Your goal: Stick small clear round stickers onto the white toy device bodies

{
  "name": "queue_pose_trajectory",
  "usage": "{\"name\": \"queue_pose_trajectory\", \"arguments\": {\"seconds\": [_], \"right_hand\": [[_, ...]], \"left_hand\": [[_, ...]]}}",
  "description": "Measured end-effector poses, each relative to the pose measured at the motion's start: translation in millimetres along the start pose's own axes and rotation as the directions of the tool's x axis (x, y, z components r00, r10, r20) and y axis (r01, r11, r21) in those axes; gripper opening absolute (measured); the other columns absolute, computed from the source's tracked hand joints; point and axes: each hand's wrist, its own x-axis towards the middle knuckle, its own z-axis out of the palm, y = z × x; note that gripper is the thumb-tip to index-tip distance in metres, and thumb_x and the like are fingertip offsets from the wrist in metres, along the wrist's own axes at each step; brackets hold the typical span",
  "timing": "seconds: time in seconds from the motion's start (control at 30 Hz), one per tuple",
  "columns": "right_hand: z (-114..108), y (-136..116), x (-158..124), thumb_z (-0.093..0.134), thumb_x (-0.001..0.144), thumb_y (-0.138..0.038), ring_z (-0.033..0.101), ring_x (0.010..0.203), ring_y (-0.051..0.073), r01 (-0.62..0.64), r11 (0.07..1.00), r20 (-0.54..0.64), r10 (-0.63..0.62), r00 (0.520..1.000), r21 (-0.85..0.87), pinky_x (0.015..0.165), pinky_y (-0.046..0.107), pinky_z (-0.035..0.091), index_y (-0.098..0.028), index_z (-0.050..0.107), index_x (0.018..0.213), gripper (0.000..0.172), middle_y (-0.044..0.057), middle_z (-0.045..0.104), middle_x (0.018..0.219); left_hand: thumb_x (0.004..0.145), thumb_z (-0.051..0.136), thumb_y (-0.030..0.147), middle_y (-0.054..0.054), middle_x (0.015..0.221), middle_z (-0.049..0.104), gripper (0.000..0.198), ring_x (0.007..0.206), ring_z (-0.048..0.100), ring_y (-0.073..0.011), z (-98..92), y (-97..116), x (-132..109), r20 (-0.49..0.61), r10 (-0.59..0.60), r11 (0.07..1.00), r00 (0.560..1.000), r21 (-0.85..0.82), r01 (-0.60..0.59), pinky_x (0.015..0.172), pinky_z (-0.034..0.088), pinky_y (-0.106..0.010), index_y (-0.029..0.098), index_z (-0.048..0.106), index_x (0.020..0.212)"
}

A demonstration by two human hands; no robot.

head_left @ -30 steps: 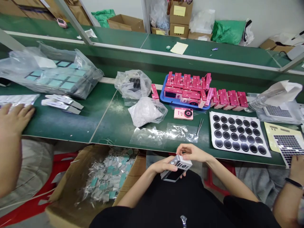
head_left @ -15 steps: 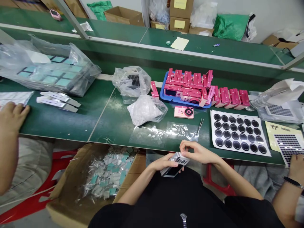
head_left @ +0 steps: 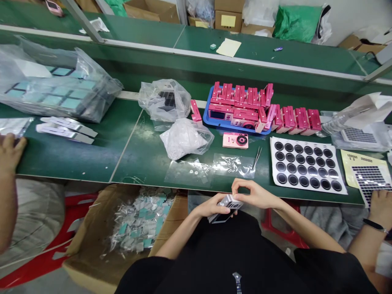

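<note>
You hold a small silver-grey camera body low over your black top, just in front of the desk's near edge, with its dark screen facing down and toward you. Your left hand cradles it, the fingers closed around its side. Your right hand sits just above it, the fingers curled into a pinch near its top edge; you cannot tell whether they touch it. Ahead on the green desk lie a pink toy-style camera, a pair of thin metal tweezers and a flat clear plastic bag. Beyond them, a blue plastic tray carries a heap of pink camera shells, with more standing in a row beside it. A white sheet of round black pads lies to your right. Another person's hand rests at the far left of the desk, and a second person's hand, with a dark wristband, lies near a black-gridded sheet.
</note>
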Motion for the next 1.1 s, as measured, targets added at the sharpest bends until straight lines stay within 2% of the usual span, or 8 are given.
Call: {"name": "queue_pose_trajectory", "arguments": {"seconds": [0.3,0.47,0.6,0.67,0.77,0.87,0.97,1.1], "right_hand": [[-3,35,7,0.074,0.079,-0.052,0.06,0.084,0.014,-0.141,0.934,0.12,0.107,0.987,0.329,0.076,0.027,0.049,-0.016,0.068,0.103,0.043,0.004,0.065,0.096],[31,56,-4,0.068,0.082,-0.059,0.062,0.065,0.012,-0.212,0.817,0.046,0.223,0.974,0.536,0.053,0.024,0.049,-0.012,0.072,0.097,0.049,0.009,0.068,0.098],[60,64,-3,0.06,0.086,-0.059,0.04,0.038,0.008,-0.165,0.616,-0.217,0.496,0.841,0.77,0.035,0.022,0.037,-0.014,0.071,0.096,0.047,-0.002,0.057,0.055],[60,58,5,0.058,0.087,-0.054,0.035,0.039,0.008,-0.032,0.586,-0.343,0.518,0.784,0.81,0.035,0.022,0.036,-0.016,0.071,0.1,0.042,-0.002,0.058,0.056],[47,41,20,0.056,0.089,-0.043,0.049,0.054,0.01,0.151,0.543,-0.432,0.438,0.788,0.826,0.045,0.022,0.046,-0.019,0.073,0.101,0.032,0.004,0.071,0.087],[34,28,36,0.053,0.089,-0.035,0.063,0.086,0.014,0.251,0.473,-0.457,0.393,0.798,0.845,0.074,0.024,0.056,-0.019,0.074,0.098,0.028,0.005,0.071,0.115],[26,30,50,0.05,0.089,-0.032,0.062,0.113,0.017,0.257,0.445,-0.447,0.4,0.8,0.858,0.099,0.028,0.051,-0.019,0.074,0.099,0.028,0.005,0.071,0.121],[17,44,67,0.05,0.09,-0.033,0.057,0.127,0.018,0.227,0.458,-0.431,0.411,0.803,0.859,0.112,0.033,0.043,-0.022,0.071,0.101,0.027,0.005,0.072,0.121]], "left_hand": [[0.065,0.076,0.054,-0.015,0.096,0.073,0.062,0.09,0.068,-0.0281,3.2,-22,3,0.008,0.023,0.989,1.0,-0.149,-0.022,0.081,0.049,-0.035,0.009,0.064,0.106],[0.06,0.075,0.055,-0.018,0.095,0.073,0.072,0.089,0.07,-0.0323,5.5,-44,1,-0.055,0.018,0.971,0.998,-0.238,-0.03,0.077,0.051,-0.038,0.007,0.062,0.112],[0.06,0.073,0.053,-0.016,0.096,0.074,0.072,0.088,0.071,-0.0328,2.4,-50,14,-0.188,0.038,0.956,0.981,-0.28,-0.09,0.081,0.052,-0.042,0.01,0.061,0.117],[0.062,0.071,0.053,-0.016,0.097,0.075,0.069,0.09,0.071,-0.0334,-3.7,-42,22,-0.254,0.057,0.948,0.965,-0.289,-0.133,0.084,0.052,-0.044,0.01,0.063,0.116],[0.067,0.066,0.052,-0.016,0.096,0.075,0.064,0.091,0.071,-0.0343,-17.3,-21,29,-0.321,0.081,0.94,0.944,-0.291,-0.18,0.086,0.053,-0.045,0.008,0.065,0.113],[0.069,0.064,0.051,-0.016,0.095,0.076,0.061,0.09,0.072,-0.0347,-29.5,1,27,-0.373,0.108,0.936,0.922,-0.274,-0.221,0.087,0.053,-0.046,0.006,0.066,0.112],[0.068,0.065,0.051,-0.015,0.094,0.076,0.063,0.092,0.071,-0.0356,-34.8,13,23,-0.42,0.143,0.929,0.896,-0.256,-0.268,0.086,0.053,-0.045,0.006,0.066,0.113],[0.072,0.062,0.054,-0.015,0.099,0.075,0.065,0.094,0.07,-0.0349,-33.6,14,14,-0.477,0.195,0.908,0.857,-0.243,-0.342,0.086,0.053,-0.044,0.007,0.064,0.117]]}}
